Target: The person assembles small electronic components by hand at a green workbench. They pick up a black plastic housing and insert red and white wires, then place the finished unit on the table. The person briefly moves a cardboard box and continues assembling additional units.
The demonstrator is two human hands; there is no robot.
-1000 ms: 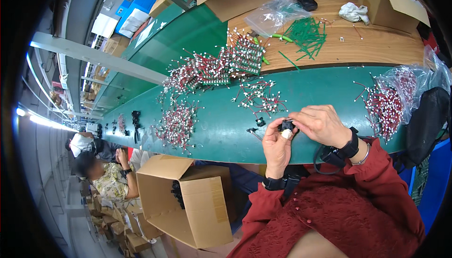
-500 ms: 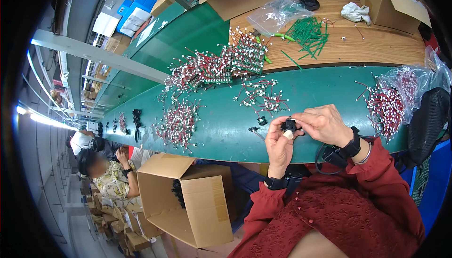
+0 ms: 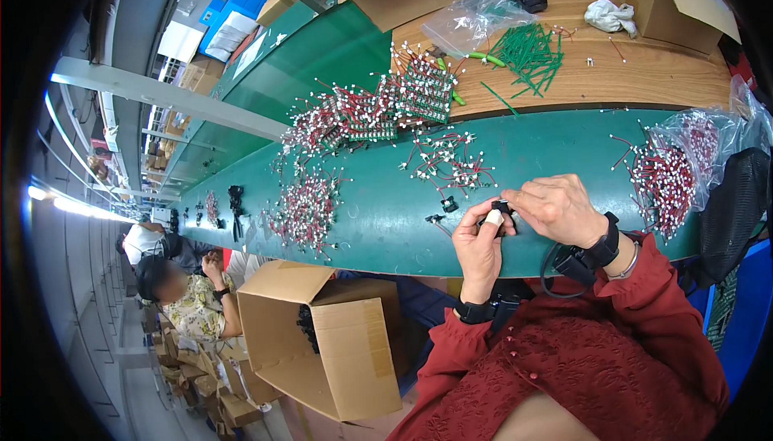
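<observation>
My left hand [image 3: 477, 249] is closed around a small black plastic part [image 3: 503, 207], and its thumb, with a pale cover on the tip, presses on it. At the part's upper edge, the fingertips of my right hand [image 3: 555, 209] are pinched together. Something tiny and whitish shows at that pinch, too small to name. Beyond my hands lies a loose group of short red wires with white connectors [image 3: 452, 161] on the green work surface [image 3: 555, 139]. Two small black pieces, one of them a black part with a wire [image 3: 448, 203], lie just left of my left hand.
Piles of red connector wires [image 3: 304, 214] lie to the left, near wired green circuit boards [image 3: 425, 93]. More wires spill from a plastic bag [image 3: 708, 139] at right. Green strips [image 3: 527, 58] lie on the wooden board. An open carton [image 3: 354, 360] stands below the edge; a co-worker [image 3: 189, 300] sits left.
My left thumb has moved up over the black part, covering more of it. My right hand has shifted slightly upward, its fingertips still pinched at the part's edge.
</observation>
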